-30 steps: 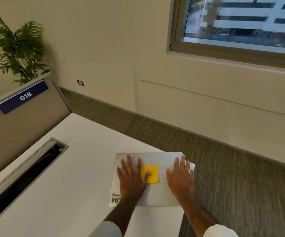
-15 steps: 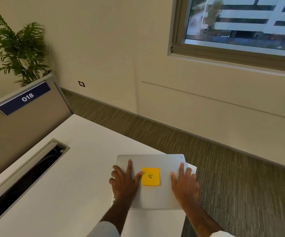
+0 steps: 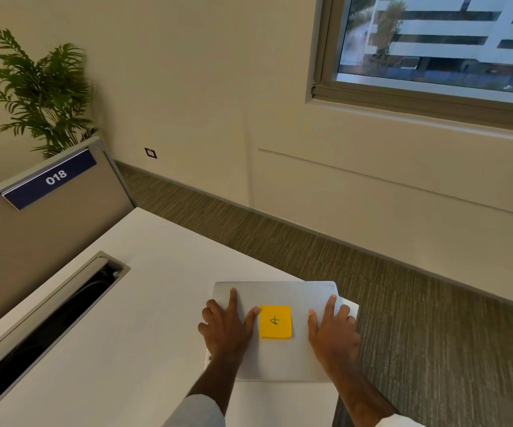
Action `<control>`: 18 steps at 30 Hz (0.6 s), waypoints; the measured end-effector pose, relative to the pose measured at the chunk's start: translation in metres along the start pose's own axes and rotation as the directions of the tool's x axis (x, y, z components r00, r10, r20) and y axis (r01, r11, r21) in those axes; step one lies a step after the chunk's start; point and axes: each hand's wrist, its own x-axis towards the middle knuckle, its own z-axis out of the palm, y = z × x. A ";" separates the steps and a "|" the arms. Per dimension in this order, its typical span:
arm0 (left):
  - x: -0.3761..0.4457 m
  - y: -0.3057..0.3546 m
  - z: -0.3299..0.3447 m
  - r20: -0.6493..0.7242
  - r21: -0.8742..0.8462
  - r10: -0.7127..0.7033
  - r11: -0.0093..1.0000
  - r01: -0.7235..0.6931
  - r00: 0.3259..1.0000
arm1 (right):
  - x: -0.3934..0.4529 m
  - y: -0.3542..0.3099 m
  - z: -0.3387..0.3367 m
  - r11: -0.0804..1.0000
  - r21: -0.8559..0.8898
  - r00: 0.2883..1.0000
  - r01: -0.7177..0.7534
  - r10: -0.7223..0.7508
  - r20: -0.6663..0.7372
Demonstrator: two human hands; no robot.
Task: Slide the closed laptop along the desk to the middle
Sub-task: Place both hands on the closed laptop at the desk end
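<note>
A closed silver laptop (image 3: 279, 292) lies flat at the right corner of the white desk (image 3: 125, 349), with a yellow sticky note (image 3: 275, 322) on its lid. My left hand (image 3: 227, 329) rests on the left part of the lid, its outer fingers curled over the left edge. On the other side, the fingers of my right hand (image 3: 332, 334) reach over the right edge, close to the desk's corner. The laptop's near left corner is hidden under my left wrist.
A long open cable slot (image 3: 48, 318) runs along the desk's left side, below a grey partition (image 3: 33, 235) labelled 018. The desk edge drops to carpet (image 3: 434, 334) just right of the laptop. A potted plant (image 3: 39, 90) stands behind the partition.
Both hands have slid outward from flat on the lid to its left and right edges, uncovering the sticky note. The laptop has stayed at the desk's corner.
</note>
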 end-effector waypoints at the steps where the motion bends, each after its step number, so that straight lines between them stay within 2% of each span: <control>1: 0.001 -0.001 0.001 -0.001 -0.021 -0.007 1.000 0.007 1.000 | 0.000 0.000 0.001 0.999 0.033 1.000 -0.007 0.008 -0.009; 9: 0.007 -0.009 0.002 -0.010 -0.202 -0.092 0.975 0.088 0.996 | -0.008 -0.002 0.003 0.955 0.284 0.993 -0.080 0.102 -0.062; 18: 0.005 -0.020 -0.002 -0.018 -0.514 -0.128 0.852 0.100 0.992 | -0.004 -0.004 -0.019 0.950 0.310 0.995 -0.024 0.053 -0.086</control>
